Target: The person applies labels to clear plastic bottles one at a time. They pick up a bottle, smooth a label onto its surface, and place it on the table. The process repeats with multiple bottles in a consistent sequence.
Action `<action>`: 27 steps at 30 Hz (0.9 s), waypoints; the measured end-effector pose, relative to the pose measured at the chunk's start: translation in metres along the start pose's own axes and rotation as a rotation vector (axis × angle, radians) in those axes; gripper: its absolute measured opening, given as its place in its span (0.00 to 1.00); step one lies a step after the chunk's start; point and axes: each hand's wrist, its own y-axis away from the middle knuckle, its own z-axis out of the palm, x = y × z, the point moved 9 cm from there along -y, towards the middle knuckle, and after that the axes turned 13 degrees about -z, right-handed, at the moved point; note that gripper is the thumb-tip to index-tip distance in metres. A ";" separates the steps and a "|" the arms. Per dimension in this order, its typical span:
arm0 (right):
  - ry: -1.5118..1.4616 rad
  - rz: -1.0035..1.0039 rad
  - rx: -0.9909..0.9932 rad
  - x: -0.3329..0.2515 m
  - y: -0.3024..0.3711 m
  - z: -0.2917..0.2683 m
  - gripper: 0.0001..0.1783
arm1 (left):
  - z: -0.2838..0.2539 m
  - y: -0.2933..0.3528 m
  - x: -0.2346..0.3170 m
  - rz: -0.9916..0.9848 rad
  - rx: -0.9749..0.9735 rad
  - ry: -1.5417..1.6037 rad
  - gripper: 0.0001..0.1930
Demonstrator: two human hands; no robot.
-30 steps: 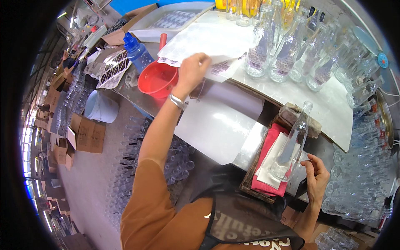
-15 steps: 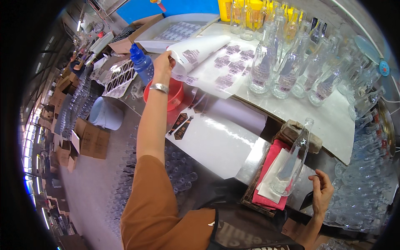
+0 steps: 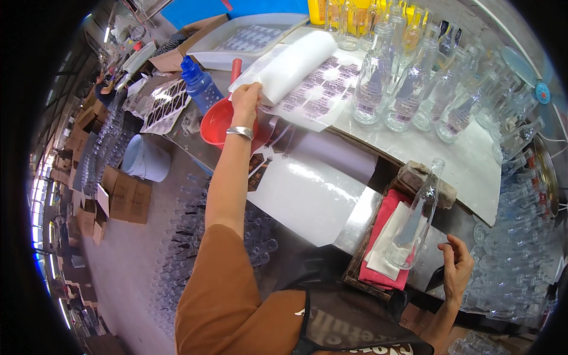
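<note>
My left hand (image 3: 245,99) pinches the near-left edge of a curled white cover sheet (image 3: 302,65). Under the curl lies a decal sheet (image 3: 328,89) with rows of dark printed labels, flat on the table. A clear glass bottle (image 3: 416,222) rests on its side, neck away from me, on folded white cloth (image 3: 381,258) and a red towel (image 3: 371,236) in a wooden box. My right hand (image 3: 457,266) hovers just right of that bottle, apart from it, fingers loosely bent and spread with nothing visible in them.
Upright labelled bottles (image 3: 408,92) crowd the table's far right. Behind my left hand are a red dipper (image 3: 219,121), a blue squeeze bottle (image 3: 201,89) and a shallow white tray (image 3: 204,59). Clear bottles (image 3: 512,260) fill the right side; a white bucket (image 3: 148,160) stands on the floor.
My left hand has moved right and slightly nearer, rolling the cover sheet further right. More printed labels and the red dipper's handle now show. My right hand stays nearly still.
</note>
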 end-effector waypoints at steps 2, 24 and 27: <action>0.010 0.009 0.002 0.003 0.002 -0.002 0.16 | -0.018 -0.004 -0.005 0.083 0.150 0.078 0.13; 0.096 0.028 -0.034 0.009 0.006 -0.005 0.17 | 0.065 -0.047 0.092 0.378 -0.119 -0.858 0.26; 0.096 0.018 -0.038 0.005 0.007 -0.004 0.17 | 0.014 -0.079 0.113 0.319 -0.100 -0.611 0.23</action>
